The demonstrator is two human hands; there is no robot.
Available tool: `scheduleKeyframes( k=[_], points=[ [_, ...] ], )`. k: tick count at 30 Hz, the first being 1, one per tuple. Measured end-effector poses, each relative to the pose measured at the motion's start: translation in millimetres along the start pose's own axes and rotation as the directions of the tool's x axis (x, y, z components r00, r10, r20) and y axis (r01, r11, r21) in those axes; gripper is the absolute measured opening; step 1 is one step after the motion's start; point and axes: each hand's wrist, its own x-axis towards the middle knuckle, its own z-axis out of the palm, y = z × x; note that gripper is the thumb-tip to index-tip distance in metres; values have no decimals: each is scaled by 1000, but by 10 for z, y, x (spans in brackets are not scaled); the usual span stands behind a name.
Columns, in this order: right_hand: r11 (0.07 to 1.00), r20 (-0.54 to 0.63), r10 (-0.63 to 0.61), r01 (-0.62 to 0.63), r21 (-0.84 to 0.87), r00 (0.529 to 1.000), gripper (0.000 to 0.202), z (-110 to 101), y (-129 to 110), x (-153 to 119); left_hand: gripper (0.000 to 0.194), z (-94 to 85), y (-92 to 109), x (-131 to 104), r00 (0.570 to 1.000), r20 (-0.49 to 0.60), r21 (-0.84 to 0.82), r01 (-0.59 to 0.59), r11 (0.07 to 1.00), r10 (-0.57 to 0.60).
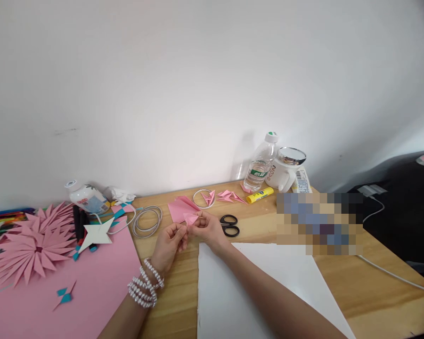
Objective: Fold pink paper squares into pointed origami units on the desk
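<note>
Between my fingertips is a small piece of folded pink paper [190,218], pinched from both sides above the wooden table. My left hand [170,241], with a pearl bracelet [143,289] on its wrist, grips the lower left of the piece. From the right, my right hand [207,229] pinches the same piece; its exact folds are partly covered by the fingers. Just behind lie loose pink paper sheets [180,208]. Black-handled scissors [230,225] rest beside my right hand, their blades hidden behind it. A white sheet [265,292] lies under my right forearm.
At the back stand a water bottle [260,165], a white mug [281,175] and a yellow glue stick [260,195]. Folded pink pieces [229,196] and a coiled cable [146,221] lie nearby. Pink paper flowers [35,249] and a white paper star [97,234] cover the left side.
</note>
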Motion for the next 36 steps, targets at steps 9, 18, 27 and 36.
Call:
scheduleKeyframes(
  k=[9,18,27,36],
  points=[
    [999,77,-25,22,32,997,25,-17,-27,20,26,-62,45,9,999,46,-40,-16,999,18],
    [997,47,-58,61,-57,997,26,-42,7,36,24,-73,106,12,986,143,-124,103,987,-85],
    [998,98,-22,27,-54,995,23,12,-32,-17,21,-104,56,22,985,145,-194,121,973,-93],
    [997,133,-47,53,-48,990,25,-22,11,-15,19,-93,92,7,992,125,-72,33,997,-24]
  ],
)
